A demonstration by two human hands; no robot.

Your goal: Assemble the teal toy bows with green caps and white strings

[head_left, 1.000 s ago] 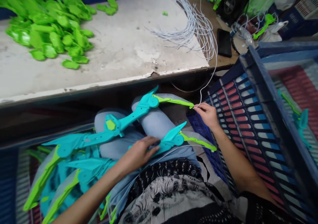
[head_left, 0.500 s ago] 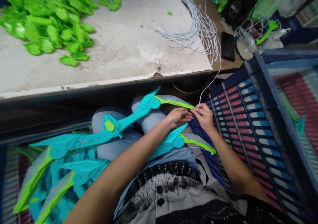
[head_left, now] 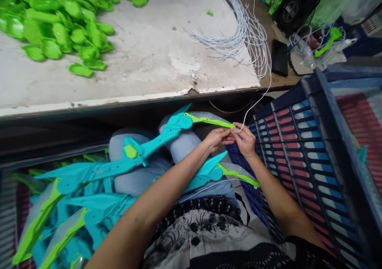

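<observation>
A turquoise toy bow (head_left: 158, 145) with bright green limb ends lies across my lap. Its right green tip (head_left: 222, 122) reaches my fingers. My left hand (head_left: 217, 138) is closed just below that tip, thumb and forefinger pinching the end of a white cord (head_left: 246, 114). Close beside it, my right hand (head_left: 246, 140) pinches the same cord where it comes in from the table. The fingers hide how cord and tip meet. Nearer my body, partly under my left forearm, lies a second toy bow (head_left: 205, 176), with a white cord running along it.
Green plastic pieces (head_left: 64, 26) are heaped on the white table (head_left: 143, 58). A bundle of white cords (head_left: 238, 38) hangs over its right corner. A blue crate (head_left: 310, 141) stands close to my right arm. More turquoise bows (head_left: 98, 209) fill a crate at my left.
My left fingers have drawn in against my right fingers and now pinch the cord. The bow's green tip has shifted slightly right and up. The camera view has also moved slightly.
</observation>
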